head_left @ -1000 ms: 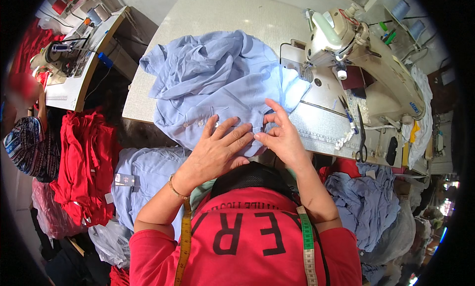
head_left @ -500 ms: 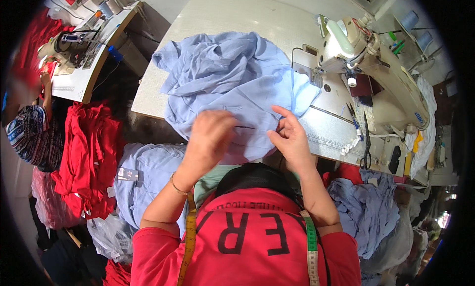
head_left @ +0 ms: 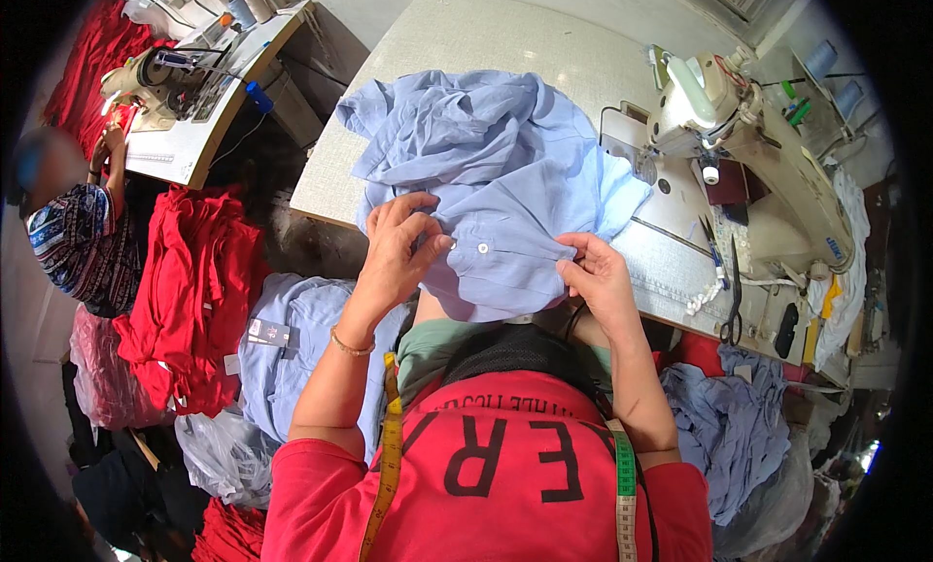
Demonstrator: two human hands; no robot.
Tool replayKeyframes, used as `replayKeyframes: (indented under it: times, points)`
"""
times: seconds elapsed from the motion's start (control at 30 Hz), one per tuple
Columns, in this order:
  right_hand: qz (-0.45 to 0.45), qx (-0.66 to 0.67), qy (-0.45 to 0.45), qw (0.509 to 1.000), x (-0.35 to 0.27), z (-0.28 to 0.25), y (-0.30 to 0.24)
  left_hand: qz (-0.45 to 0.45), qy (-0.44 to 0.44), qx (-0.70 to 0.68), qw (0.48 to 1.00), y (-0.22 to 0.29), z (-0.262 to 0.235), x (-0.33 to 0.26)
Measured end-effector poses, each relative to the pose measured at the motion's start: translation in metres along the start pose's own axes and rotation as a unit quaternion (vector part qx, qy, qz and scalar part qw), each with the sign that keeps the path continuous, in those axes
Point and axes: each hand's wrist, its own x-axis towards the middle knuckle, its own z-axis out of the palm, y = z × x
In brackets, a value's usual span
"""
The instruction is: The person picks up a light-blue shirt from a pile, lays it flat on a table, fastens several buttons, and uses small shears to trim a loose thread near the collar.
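- Wearing a red top with a yellow-green measuring tape (head_left: pixel 391 445) draped over the shoulders, the person is sitting close against the near edge of the table (head_left: pixel 505 47)
- The left hand (head_left: pixel 398 251) is pinching a fold of the light blue shirt (head_left: pixel 486 173) at its near edge, the grip narrow, fingers curled down onto the cloth just beside a small white button (head_left: pixel 482 247)
- The right hand (head_left: pixel 598 280) is gripping the same near edge further right, thumb and fingertips closed on the fabric, so the buttoned strip is lying stretched between the two hands
- The shirt is lying bunched on the table in front of the person, its near part pulled toward the body and hanging slightly over the edge, the far part heaped in loose folds
- Judging by this, the garment looks sewn and buttoned at least at this spot, and the handling seems to be at a checking or smoothing stage; most of the shirt is still crumpled and not laid out
- A cream sewing machine (head_left: pixel 739 135) is standing to the right on the table, with scissors (head_left: pixel 731 305) near its base
- Piles of blue garments (head_left: pixel 292 358) and red garments (head_left: pixel 185 290) are lying to the left below the table
- Further left, another person (head_left: pixel 78 241) is working at a second sewing table (head_left: pixel 194 96)
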Motion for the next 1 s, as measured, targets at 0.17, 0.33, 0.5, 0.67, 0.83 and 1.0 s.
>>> replayKeyframes:
  times: [0.17, 0.33, 0.5, 0.67, 0.83, 1.0]
  points:
    - [0.002, 0.029, 0.008, 1.000, -0.002, 0.003, -0.005, 0.014, -0.005, 0.003, 1.000, 0.003, -0.001, 0.004]
    - [-0.021, 0.037, 0.002, 0.999, -0.002, 0.001, -0.001, 0.027, 0.007, 0.038, 0.999, 0.008, 0.000, 0.004]
    - [-0.055, 0.024, -0.008, 0.998, -0.001, -0.003, -0.002, 0.140, 0.028, 0.019, 0.990, 0.056, 0.010, 0.000]
    - [-0.114, 0.030, -0.033, 0.992, -0.003, -0.002, -0.026, 0.158, 0.068, -0.018, 0.985, 0.086, 0.039, 0.008]
    - [-0.112, 0.031, -0.040, 0.992, -0.002, -0.012, -0.034, 0.126, 0.081, 0.005, 0.989, 0.073, 0.060, 0.017]
    - [-0.083, 0.147, 0.014, 0.986, 0.008, -0.009, -0.014, 0.168, 0.092, -0.007, 0.982, 0.070, 0.064, 0.015]
